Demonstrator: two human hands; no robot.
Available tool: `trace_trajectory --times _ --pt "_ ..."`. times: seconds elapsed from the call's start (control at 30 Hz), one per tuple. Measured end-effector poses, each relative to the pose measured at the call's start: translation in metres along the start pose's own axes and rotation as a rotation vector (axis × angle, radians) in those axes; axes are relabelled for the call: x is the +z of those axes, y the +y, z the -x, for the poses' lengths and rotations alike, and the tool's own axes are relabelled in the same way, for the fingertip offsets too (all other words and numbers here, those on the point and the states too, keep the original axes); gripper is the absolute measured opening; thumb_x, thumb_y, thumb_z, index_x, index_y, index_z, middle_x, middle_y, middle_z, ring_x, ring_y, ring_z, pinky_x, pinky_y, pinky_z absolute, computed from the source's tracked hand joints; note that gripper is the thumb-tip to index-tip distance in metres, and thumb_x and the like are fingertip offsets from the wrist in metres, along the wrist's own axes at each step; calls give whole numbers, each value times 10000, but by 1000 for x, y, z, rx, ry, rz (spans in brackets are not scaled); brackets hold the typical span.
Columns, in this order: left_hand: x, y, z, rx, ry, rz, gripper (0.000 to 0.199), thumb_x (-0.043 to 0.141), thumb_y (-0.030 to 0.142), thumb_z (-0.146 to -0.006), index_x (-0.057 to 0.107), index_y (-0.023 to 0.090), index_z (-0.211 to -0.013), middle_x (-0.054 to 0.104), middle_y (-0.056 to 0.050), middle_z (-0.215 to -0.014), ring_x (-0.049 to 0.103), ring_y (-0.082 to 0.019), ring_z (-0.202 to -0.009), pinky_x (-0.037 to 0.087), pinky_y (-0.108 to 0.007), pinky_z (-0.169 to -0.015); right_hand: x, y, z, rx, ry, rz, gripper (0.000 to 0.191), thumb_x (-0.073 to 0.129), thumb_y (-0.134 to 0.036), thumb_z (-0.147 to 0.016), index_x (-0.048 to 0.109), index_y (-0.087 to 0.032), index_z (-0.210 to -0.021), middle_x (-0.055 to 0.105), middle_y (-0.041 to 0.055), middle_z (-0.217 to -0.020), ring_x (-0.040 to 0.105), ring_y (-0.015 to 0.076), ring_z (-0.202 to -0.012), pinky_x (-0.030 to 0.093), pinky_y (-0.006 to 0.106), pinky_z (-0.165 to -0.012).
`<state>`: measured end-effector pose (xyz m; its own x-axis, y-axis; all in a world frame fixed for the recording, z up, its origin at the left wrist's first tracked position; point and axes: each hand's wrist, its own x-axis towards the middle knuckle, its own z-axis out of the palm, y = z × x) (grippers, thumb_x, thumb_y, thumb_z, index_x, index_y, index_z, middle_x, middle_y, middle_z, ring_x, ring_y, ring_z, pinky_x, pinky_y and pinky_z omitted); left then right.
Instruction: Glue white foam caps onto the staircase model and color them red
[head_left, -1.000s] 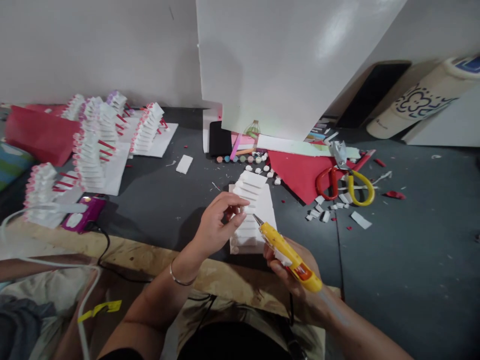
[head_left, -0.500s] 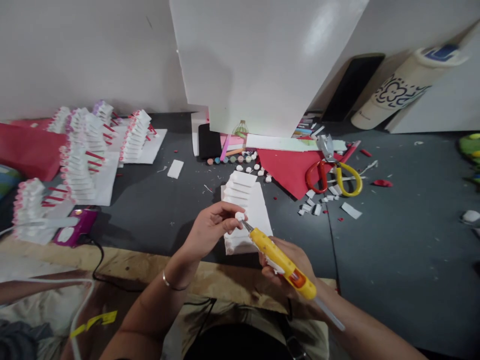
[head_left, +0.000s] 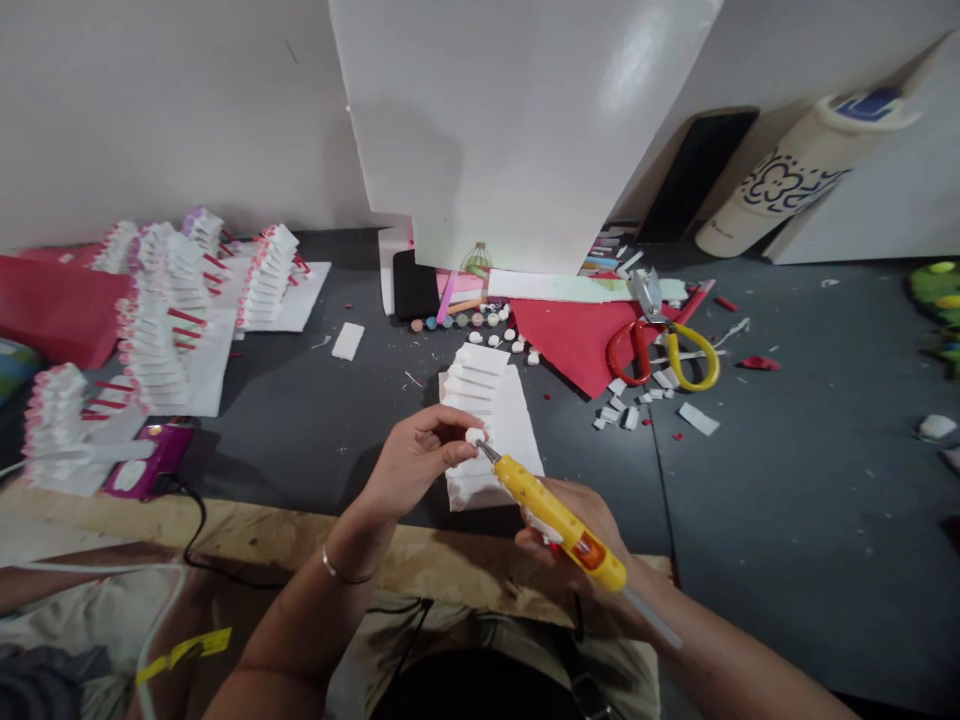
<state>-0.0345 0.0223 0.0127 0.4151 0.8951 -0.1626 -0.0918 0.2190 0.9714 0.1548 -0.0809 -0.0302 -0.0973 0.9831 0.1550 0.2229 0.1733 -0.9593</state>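
Note:
Between thumb and fingertips my left hand [head_left: 424, 455] pinches a small white bead-like piece [head_left: 474, 436]. My right hand [head_left: 577, 520] is wrapped round a yellow hot glue gun [head_left: 559, 520], and a clear glue stick pokes out of its back end. The gun's metal nozzle meets the small white piece, or is very close to it. Beneath both hands lies a white stepped model [head_left: 476, 375] on a white board [head_left: 521, 425]; my left hand hides part of its steps. More small white pieces [head_left: 517, 346] are scattered just beyond the model.
Several finished stepped models [head_left: 161, 370] with red sticks stand at the left, near a purple device [head_left: 154, 458]. Scissors [head_left: 660, 330] lie on red paper [head_left: 555, 335] among white scraps. A bottle [head_left: 795, 180] and a dark phone-like slab [head_left: 697, 175] lean at the back right.
The view has shifted slightly. Both hands keep nearly the same pose, with the nozzle staying at the small white piece.

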Motion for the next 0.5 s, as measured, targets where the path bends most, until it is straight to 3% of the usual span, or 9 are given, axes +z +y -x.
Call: trace_trajectory --times 0.13,0.3,0.5 --pt "-1 0 0 -8 5 -8 314 912 394 -679 767 180 -858 727 -49 -829 629 -135 -722 551 -256 -675 -4 -2 -3 -62 -14 4 472 642 -581 -906 500 -242 -610 506 -30 -517 418 105 -420 377 256 -430" --pt "0 1 0 -6 4 48 295 934 362 -667 776 189 -847 717 -27 -792 614 -113 -697 538 -230 -670 -6 -2 -6 -146 -9 101 423 696 -455 -898 496 -231 -600 523 -43 -500 441 90 -408 359 226 -431" --pt "0 1 -1 3 5 29 300 925 373 -679 769 181 -849 718 -36 -807 620 -120 -711 539 -238 -675 -6 -3 -5 -90 -18 122 445 702 -471 -901 504 -224 -588 499 -54 -484 423 84 -400 349 223 -434"
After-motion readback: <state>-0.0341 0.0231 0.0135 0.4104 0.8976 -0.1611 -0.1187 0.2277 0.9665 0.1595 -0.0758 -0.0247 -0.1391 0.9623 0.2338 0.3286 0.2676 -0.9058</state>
